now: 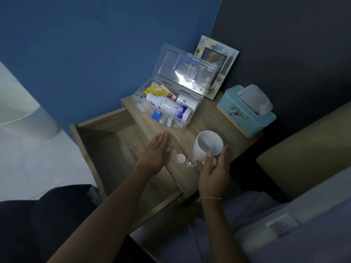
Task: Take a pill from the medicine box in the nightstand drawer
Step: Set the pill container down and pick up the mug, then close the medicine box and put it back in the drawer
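Note:
The clear medicine box (pixel 187 121) stands on the wooden nightstand (pixel 209 118) with its lid up, holding white bottles, yellow packets and small packs. Near the front edge sit a small clear pill vial (pixel 191 161) with a white pill inside and its pink cap (pixel 180 158) beside it. My left hand (pixel 156 154) lies flat and open on the nightstand, left of the cap. My right hand (pixel 214 172) touches the near side of a white cup (pixel 208 146), fingers spread around it. The drawer (pixel 106 149) below is pulled out and looks empty.
A teal tissue box (pixel 245 114) sits at the right of the nightstand, and a picture frame (pixel 216 67) leans on the wall behind the medicine box. A bed with a pillow lies to the right, and a white bin stands on the floor at left.

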`<state>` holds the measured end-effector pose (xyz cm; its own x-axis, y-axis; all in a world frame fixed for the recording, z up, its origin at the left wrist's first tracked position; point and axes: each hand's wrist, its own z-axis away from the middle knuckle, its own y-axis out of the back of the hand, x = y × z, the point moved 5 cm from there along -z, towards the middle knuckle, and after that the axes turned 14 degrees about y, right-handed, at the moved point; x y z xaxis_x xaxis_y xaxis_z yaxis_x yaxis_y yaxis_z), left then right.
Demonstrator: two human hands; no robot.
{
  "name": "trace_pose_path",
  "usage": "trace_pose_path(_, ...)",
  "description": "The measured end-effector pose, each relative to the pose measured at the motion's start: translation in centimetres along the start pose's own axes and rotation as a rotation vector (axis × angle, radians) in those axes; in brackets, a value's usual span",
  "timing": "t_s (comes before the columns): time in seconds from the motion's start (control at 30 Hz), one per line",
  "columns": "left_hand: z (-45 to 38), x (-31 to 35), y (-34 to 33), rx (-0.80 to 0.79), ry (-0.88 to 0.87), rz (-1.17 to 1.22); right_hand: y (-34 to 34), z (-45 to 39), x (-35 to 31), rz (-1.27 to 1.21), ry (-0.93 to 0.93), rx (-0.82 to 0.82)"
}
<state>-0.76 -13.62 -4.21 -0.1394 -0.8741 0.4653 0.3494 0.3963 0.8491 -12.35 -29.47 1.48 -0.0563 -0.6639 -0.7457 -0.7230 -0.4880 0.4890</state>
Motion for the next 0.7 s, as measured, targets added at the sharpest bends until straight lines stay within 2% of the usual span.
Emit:
trace_pose_path(0.13, 1.2, -0.2, 2.1, 0.134, -0.027, -0.014, -1.3, -2.2, -3.0, 0.035, 0.161, -0.070)
trace_pose_path(0.33, -0.4, 0.7, 5.5, 0.277, -0.070, -0.002, -4.7, -6.4, -5.2, 0.042, 0.271, -0.153)
trace_pose_path(0.53, -5.1, 0.1, 9.4, 0.303, -0.041, -0.012, -8.4, -15.9, -6.4, 0.152, 0.397, -0.298)
trace_pose_path(0.7, -7.5, -2.5, 10.0, 0.287, 0.006, -0.177, -11.5, -23.6, -5.9, 0.283, 0.466, -0.392)
